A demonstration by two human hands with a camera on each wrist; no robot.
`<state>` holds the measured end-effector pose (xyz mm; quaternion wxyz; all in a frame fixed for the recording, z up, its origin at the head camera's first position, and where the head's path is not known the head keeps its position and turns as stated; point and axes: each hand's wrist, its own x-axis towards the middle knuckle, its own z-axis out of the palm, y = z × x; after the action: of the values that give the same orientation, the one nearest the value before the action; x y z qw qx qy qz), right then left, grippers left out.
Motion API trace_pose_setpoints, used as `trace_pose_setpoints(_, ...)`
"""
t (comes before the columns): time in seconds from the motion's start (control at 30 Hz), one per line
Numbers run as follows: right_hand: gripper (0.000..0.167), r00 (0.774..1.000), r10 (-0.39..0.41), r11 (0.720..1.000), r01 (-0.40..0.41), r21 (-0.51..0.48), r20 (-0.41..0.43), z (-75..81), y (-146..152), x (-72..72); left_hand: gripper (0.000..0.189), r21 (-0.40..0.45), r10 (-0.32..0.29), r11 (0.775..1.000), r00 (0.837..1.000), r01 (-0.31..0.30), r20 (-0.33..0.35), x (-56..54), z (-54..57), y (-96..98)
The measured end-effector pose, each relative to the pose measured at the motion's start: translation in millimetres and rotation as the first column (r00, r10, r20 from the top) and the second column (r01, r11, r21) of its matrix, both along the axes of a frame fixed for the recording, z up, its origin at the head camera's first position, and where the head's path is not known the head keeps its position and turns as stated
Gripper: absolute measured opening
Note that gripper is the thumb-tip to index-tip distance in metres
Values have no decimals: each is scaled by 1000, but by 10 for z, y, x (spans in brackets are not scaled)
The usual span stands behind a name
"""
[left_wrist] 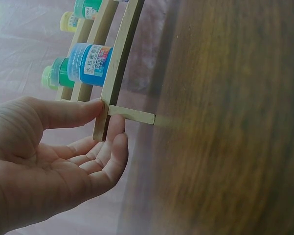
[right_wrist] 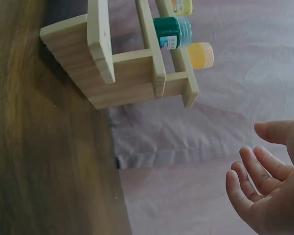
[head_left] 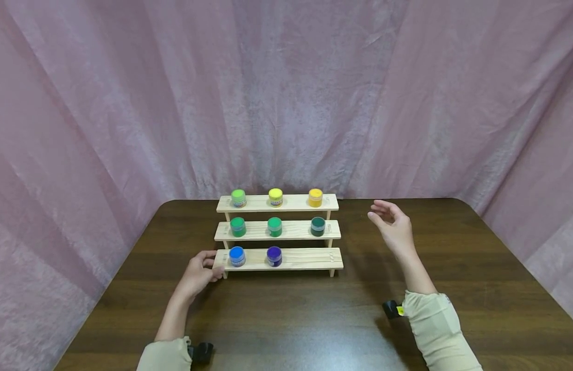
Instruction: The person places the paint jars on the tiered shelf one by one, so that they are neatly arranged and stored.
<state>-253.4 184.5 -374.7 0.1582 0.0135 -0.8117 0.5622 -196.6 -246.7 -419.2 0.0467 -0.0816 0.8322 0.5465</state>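
A three-tier wooden display rack (head_left: pixel 305 259) stands on the table. My left hand (head_left: pixel 198 274) grips the left end of its lowest board, thumb on top and fingers underneath, as the left wrist view shows. Nearest to that hand is a blue paint jar (head_left: pixel 237 256), with a purple paint jar (head_left: pixel 274 256) to its right. Two green jars (head_left: pixel 274 226) and a dark green jar (head_left: pixel 317 226) sit on the middle board. Light green (head_left: pixel 238 198), yellow (head_left: pixel 275 197) and orange-yellow jars (head_left: pixel 315 198) line the top one. My right hand (head_left: pixel 395 229) hovers right of the rack, fingers loosely bent, holding nothing.
The brown wooden table (head_left: pixel 277 319) extends around the rack on both sides and in front. A pink curtain (head_left: pixel 286 103) hangs behind its back edge. Black wrist devices (head_left: pixel 391 309) sit by both sleeves.
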Motion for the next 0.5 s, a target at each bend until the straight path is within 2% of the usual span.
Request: trace_pose_setpoints(0.5, 41, 997, -63, 998, 63, -11, 35, -91, 161, -22, 52, -9, -1, 1000, 1000, 2, 18, -4, -2, -4)
